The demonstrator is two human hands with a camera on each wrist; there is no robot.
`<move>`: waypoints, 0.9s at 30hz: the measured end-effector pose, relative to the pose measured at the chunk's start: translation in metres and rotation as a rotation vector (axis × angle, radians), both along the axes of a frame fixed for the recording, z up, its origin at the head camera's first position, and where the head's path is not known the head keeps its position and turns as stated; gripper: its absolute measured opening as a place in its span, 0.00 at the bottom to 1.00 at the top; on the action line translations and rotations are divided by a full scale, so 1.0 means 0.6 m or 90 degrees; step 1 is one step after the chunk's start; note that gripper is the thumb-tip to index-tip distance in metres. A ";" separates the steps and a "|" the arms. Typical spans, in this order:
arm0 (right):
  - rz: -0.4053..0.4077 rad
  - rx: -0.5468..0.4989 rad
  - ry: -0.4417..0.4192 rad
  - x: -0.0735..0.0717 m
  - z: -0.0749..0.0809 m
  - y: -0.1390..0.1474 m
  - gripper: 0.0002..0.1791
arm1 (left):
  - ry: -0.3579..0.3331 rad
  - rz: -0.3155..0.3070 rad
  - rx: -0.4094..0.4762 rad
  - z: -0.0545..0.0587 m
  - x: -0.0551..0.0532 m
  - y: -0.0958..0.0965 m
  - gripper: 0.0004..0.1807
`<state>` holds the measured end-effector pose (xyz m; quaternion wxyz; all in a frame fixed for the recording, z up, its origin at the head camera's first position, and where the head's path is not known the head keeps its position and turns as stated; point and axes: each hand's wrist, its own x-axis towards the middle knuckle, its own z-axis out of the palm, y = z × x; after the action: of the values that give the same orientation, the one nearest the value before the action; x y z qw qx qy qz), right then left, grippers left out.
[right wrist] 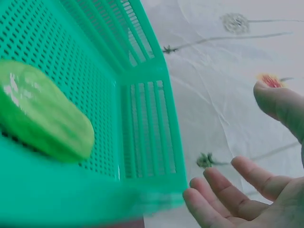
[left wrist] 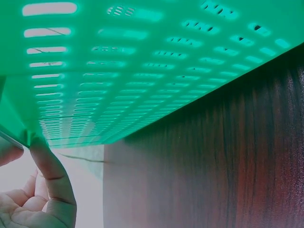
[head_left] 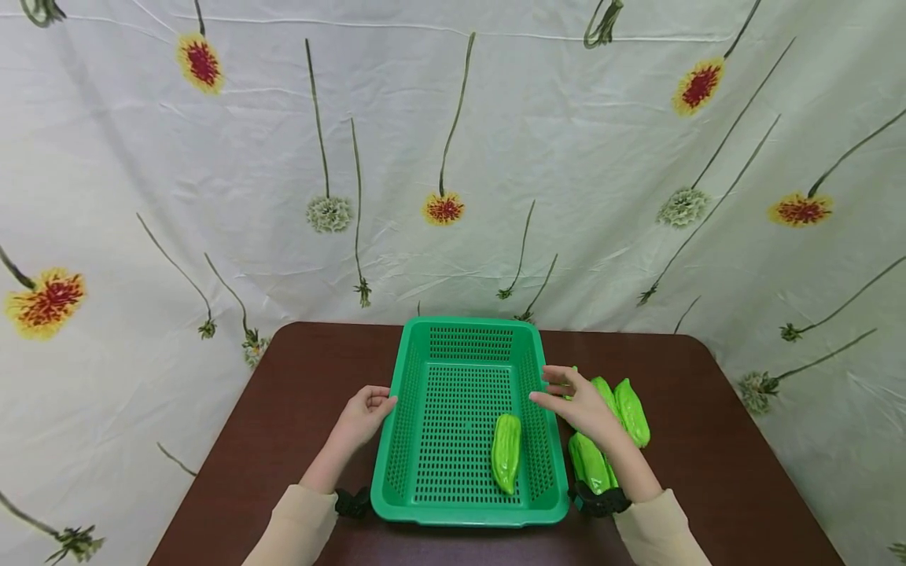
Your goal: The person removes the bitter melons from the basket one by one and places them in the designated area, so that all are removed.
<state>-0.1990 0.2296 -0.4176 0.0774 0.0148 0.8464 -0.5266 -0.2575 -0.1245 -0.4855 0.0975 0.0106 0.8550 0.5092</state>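
Observation:
A green plastic basket (head_left: 467,515) with slotted walls stands on the table, with one long, ribbed green vegetable (head_left: 506,454) lying in its right half. My left hand (head_left: 364,413) pinches the basket's left rim between thumb and fingers; in the left wrist view the left hand (left wrist: 50,190) is at the rim beside the slotted wall. Over the right rim hovers my right hand (head_left: 576,401), its fingers spread and nothing in them. The right wrist view shows that right hand (right wrist: 256,194) with thumb and fingers well apart, near the basket's corner.
Several more green vegetables (head_left: 632,413) lie on the dark brown table (head_left: 311,369) to the right of the basket, partly hidden under my right forearm. A white cloth with printed flowers (head_left: 396,141) hangs behind and at both sides of the table.

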 end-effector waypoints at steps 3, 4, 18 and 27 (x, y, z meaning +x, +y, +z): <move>-0.004 0.012 -0.008 -0.007 -0.005 -0.021 0.38 | -0.003 0.000 0.002 0.001 0.001 0.000 0.20; -0.002 0.019 -0.008 -0.010 -0.007 -0.028 0.38 | -0.004 -0.001 0.001 0.001 0.001 0.000 0.20; -0.016 0.062 -0.011 -0.028 -0.038 -0.081 0.38 | -0.006 -0.008 0.005 -0.001 0.001 -0.002 0.21; -0.008 0.148 -0.033 -0.040 -0.057 -0.101 0.38 | -0.007 -0.010 0.010 -0.001 0.001 -0.002 0.21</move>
<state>-0.2227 0.1689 -0.4517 0.0940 0.0424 0.8994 -0.4247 -0.2568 -0.1259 -0.4858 0.1060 0.0157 0.8503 0.5153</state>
